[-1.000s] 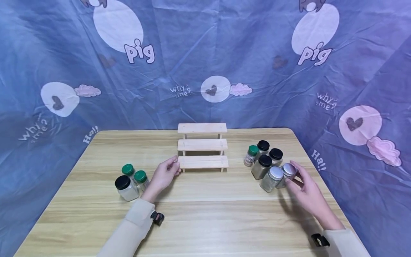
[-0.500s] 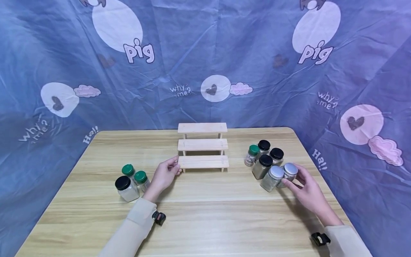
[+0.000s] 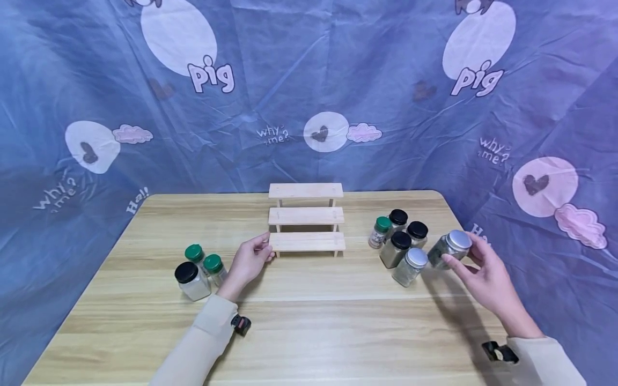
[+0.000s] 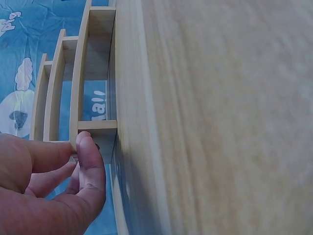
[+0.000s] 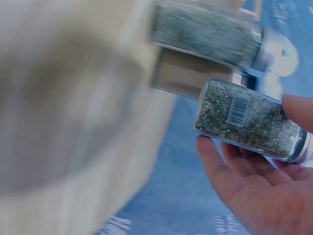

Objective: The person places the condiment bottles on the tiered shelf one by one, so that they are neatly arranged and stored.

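Lifted off the table since a second ago, the silver-lidded jar [image 3: 449,248] now hangs tilted in the air to the right of the jar cluster, where before it stood against its silver-lidded twin. The right hand [image 3: 487,273] pinches it between thumb and fingers just under the lid; in the right wrist view the same jar [image 5: 249,120] shows a barcode label and a greenish, grainy filling, with the fingers [image 5: 234,171] curled under it.

Next to it on the table [image 3: 309,332] stands the second silver-lidded jar [image 3: 409,266], and behind that three black-lidded jars [image 3: 399,244] and one small green-lidded jar [image 3: 379,231], all close together and upright.

Left hand [image 3: 248,261] has not moved: its fingertips rest against the left end of the lowest step of the wooden three-step rack [image 3: 306,221], thumb and fingers lightly closed on the edge. The left wrist view shows the thumb [image 4: 90,166] pressed to the corner of that step [image 4: 95,132].

Just left of that hand stand a black-lidded jar [image 3: 191,280] and two green-lidded jars [image 3: 205,260], grouped and upright. Both arms wear pale sleeves [image 3: 207,332]. Behind the table hangs a blue cloth [image 3: 309,96] printed with white circles, hearts and the word "pig".
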### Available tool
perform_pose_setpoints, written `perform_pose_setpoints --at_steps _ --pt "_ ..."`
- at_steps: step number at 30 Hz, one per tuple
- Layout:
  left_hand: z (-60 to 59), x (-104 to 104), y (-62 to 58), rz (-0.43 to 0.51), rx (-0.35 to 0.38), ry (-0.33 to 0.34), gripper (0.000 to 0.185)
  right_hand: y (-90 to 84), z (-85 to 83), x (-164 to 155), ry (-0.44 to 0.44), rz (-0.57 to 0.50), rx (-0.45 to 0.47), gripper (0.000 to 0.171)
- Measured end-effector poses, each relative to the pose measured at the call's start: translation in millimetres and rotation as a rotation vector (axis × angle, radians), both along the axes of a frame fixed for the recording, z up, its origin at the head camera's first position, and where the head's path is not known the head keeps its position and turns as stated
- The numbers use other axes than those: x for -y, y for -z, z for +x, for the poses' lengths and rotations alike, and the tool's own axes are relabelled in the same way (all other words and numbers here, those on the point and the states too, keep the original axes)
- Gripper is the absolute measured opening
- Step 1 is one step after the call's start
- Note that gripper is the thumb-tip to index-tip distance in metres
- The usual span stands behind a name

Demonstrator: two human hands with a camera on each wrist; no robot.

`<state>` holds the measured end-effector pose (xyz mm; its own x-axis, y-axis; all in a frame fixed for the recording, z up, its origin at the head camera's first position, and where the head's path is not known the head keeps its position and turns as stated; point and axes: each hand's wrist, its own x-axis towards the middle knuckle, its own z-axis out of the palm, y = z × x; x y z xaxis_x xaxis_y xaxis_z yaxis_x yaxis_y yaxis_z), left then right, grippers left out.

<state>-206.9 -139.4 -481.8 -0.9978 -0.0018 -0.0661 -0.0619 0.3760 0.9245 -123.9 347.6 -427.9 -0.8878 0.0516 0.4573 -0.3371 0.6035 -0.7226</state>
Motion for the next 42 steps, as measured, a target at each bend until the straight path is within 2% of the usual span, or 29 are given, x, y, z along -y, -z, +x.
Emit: perform_pose_setpoints --at_steps 5,9,16,22,27,34,42 --pt "0.4 0 0.7 0.000 0.007 -0.006 0.048 -26.4 -6.6 4 -0.020 -0.017 -0.049 0.062" --pt "-0.2 -1 0.2 -0.015 0.010 -0.017 0.049 -44.9 -19.9 17 -0.041 -0.018 -0.075 0.060" --pt "-1.1 0 -1.0 -0.017 -0.001 -0.028 0.048 -68.7 -54.8 58 -0.095 -0.001 -0.040 0.059" --pt "-0.3 -1 -0.2 -0.011 0.008 -0.037 0.048 -83.0 -89.6 105 -0.204 -0.005 0.008 0.057" --pt "-0.3 -3 -1.7 -0.021 0.011 -0.049 0.047 -87.5 -117.8 145 -0.269 0.003 0.079 0.060" --pt "0.8 -4 -4.9 -0.042 0.016 -0.054 0.047 -82.7 -149.5 200 -0.343 -0.045 0.111 0.059" --pt "1.1 -4 -2.1 -0.025 -0.002 -0.057 0.045 -82.1 -173.6 254 -0.334 -0.025 0.116 0.059"
